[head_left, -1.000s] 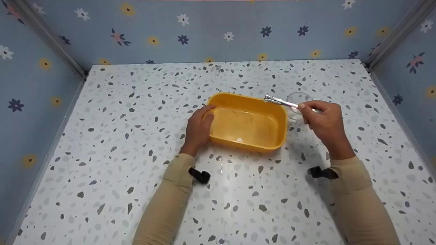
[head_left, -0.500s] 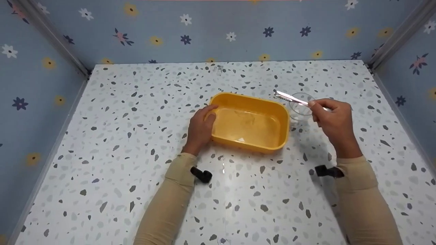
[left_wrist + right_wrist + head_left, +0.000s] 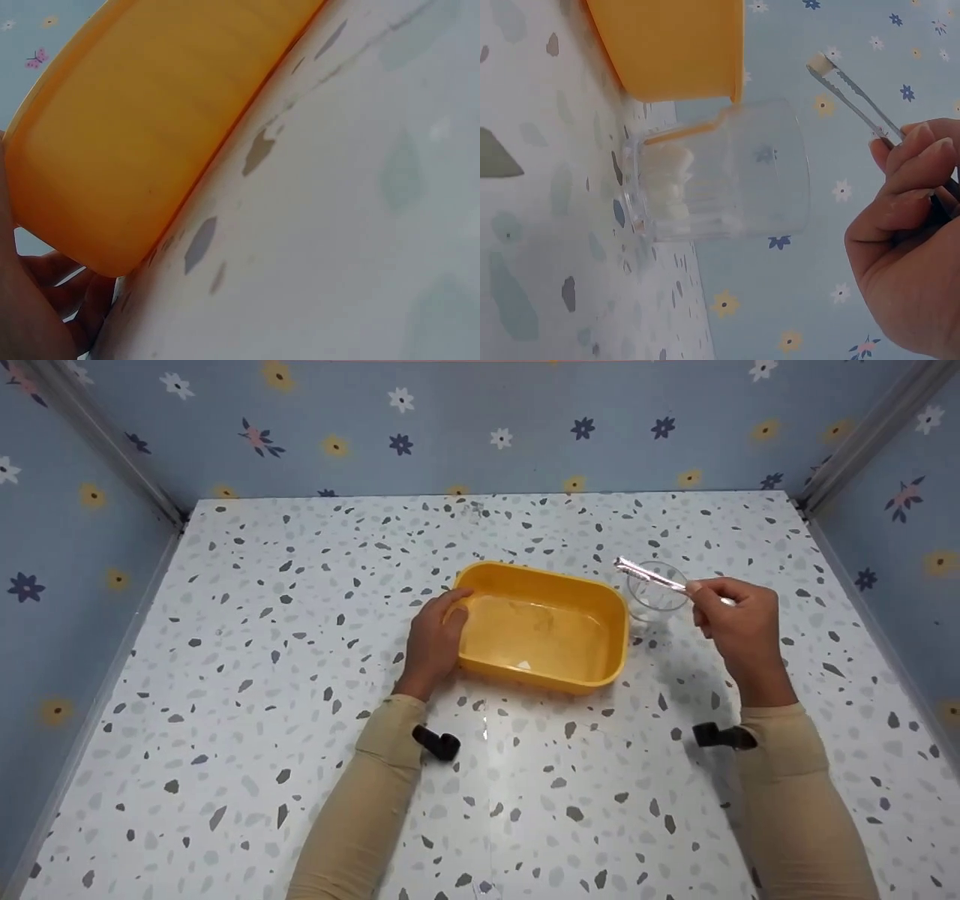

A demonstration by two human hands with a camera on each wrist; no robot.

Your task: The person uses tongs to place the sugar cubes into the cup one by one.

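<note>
My left hand [image 3: 435, 641] grips the left end of a yellow plastic tub [image 3: 559, 585], with a digit over the rim and other fingers outside. In the left wrist view those fingers [image 3: 71, 289] curl beneath the tub's end. The right hand [image 3: 742, 619] pinches small metal tongs [image 3: 652, 576], held in the air over the rim of a clear cup [image 3: 772, 180]. At the tongs' tips, the right wrist view shows a small cream-coloured piece [image 3: 820, 64]. Several whitish pieces [image 3: 671, 176] lie at the cup's bottom. Inside the tub only a small white patch [image 3: 523, 665] shows.
The cup stands close to the tub's right end on a white speckled table [image 3: 225, 675]. Blue flowered panels [image 3: 450, 427] enclose the back and both sides. Each sleeved wrist wears a black camera mount [image 3: 439, 744].
My right hand has moved right with the tongs, whose tips went from above the tub's far right corner to beside the cup's rim. The left hand still holds the tub.
</note>
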